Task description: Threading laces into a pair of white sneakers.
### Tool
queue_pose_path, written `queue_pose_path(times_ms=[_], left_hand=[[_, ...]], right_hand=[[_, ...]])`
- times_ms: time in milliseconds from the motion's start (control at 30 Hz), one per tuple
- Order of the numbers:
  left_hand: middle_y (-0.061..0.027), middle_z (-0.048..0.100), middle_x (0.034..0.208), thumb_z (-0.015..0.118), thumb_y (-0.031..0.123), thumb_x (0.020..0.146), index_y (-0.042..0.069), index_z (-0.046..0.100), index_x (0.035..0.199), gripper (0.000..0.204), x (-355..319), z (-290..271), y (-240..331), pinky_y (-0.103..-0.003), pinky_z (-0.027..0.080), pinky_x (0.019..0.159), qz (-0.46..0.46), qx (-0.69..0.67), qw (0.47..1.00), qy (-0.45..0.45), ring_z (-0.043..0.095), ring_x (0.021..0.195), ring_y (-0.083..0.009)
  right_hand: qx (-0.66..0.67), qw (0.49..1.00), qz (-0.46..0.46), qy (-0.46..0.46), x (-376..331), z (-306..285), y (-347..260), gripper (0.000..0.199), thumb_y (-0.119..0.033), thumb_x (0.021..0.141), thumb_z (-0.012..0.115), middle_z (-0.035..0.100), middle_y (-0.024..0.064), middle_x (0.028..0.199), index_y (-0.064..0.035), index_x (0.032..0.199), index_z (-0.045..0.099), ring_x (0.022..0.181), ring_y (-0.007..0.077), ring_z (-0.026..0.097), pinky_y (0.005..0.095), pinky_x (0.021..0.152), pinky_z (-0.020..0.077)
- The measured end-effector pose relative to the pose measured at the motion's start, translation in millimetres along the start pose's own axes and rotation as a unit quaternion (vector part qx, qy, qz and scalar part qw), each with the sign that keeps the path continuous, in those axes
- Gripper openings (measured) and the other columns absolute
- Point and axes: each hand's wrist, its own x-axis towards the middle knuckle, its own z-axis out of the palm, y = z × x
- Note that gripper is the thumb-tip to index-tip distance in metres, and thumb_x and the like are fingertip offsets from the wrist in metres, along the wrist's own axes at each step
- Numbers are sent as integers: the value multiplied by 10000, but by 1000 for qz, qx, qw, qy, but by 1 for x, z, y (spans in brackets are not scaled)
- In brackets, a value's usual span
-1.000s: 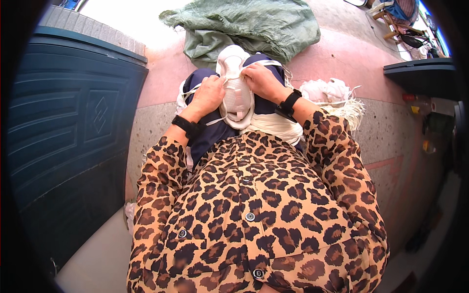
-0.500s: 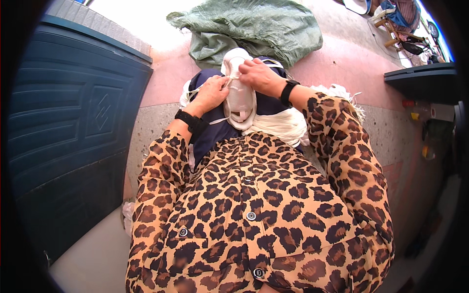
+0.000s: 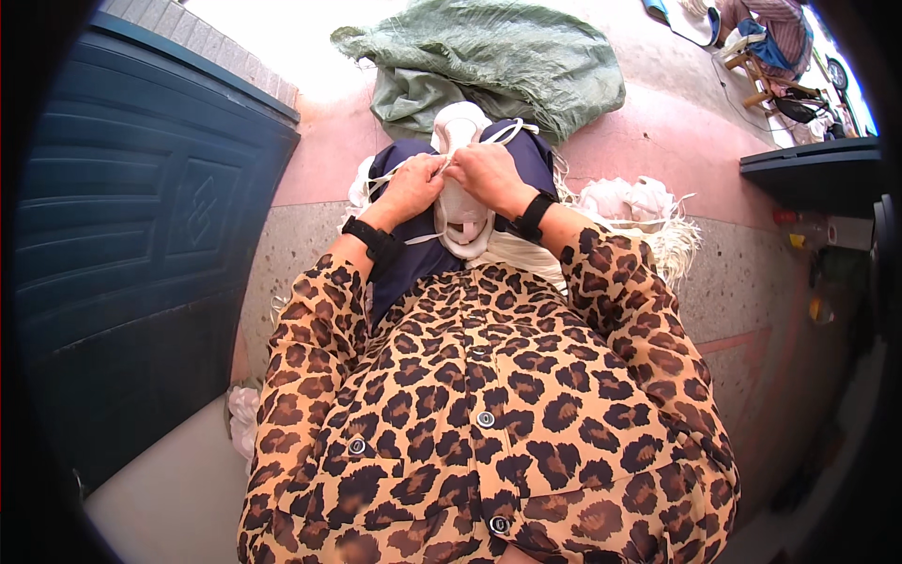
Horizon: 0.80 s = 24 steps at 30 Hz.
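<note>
A white shoe rests on my lap over dark blue cloth, its rounded toe pointing away from me. My left hand is at the shoe's left side, fingers pinched on a white shoelace. My right hand meets it over the middle of the shoe, thumb and fingertips closed on the lace too. The exact grip of the fingertips is too small to make out. A loose lace loop curves out to the right of the toe. Cream-coloured strands lie partly under my right forearm.
Beyond my knees a crumpled green sack lies on the floor. White cloth and stringy strands sit to my right. A dark blue panelled door stands close on my left. Farther off at the upper right is a wooden chair.
My right hand has come down and left from beside the toe to meet my left hand over the shoe. The left has shifted slightly. The view has tilted a little.
</note>
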Motion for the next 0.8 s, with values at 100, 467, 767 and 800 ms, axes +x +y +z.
queue_pose_path(times_ms=[100, 467, 767, 800], left_hand=[[-162, 554, 875, 490, 114, 777, 35, 563, 1016, 262, 2, -3, -2, -354, 421, 760, -13, 11, 999, -27, 538, 848, -301], [-133, 551, 921, 600, 152, 703, 71, 607, 952, 262, -6, 16, 3, -362, 410, 762, -2, 71, 988, 140, 499, 852, -308], [-92, 578, 862, 628, 100, 694, 67, 637, 821, 131, 1, 11, 36, -353, 430, 733, 87, 56, 984, 147, 499, 835, -280], [-94, 589, 779, 629, 97, 698, 56, 642, 784, 97, 8, 5, 41, -355, 438, 699, 60, 29, 988, 139, 518, 766, -282]], right_hand=[[-112, 992, -51, 12, 4, 3, -5, 98, -145, 706, 551, 615, 78, 667, -97, 679, 632, 696, 231, 614, 360, 653, 417], [-91, 989, -117, 16, 1, 3, 3, 94, -132, 675, 530, 596, 63, 641, -90, 615, 589, 643, 229, 592, 400, 659, 351], [166, 984, 36, -57, -33, -31, 12, 188, -206, 805, 487, 576, 150, 712, -31, 752, 530, 678, 290, 567, 379, 618, 398], [277, 958, 68, -4, -28, -25, 17, 189, -199, 825, 481, 573, 161, 731, -26, 788, 549, 683, 259, 563, 357, 634, 410]])
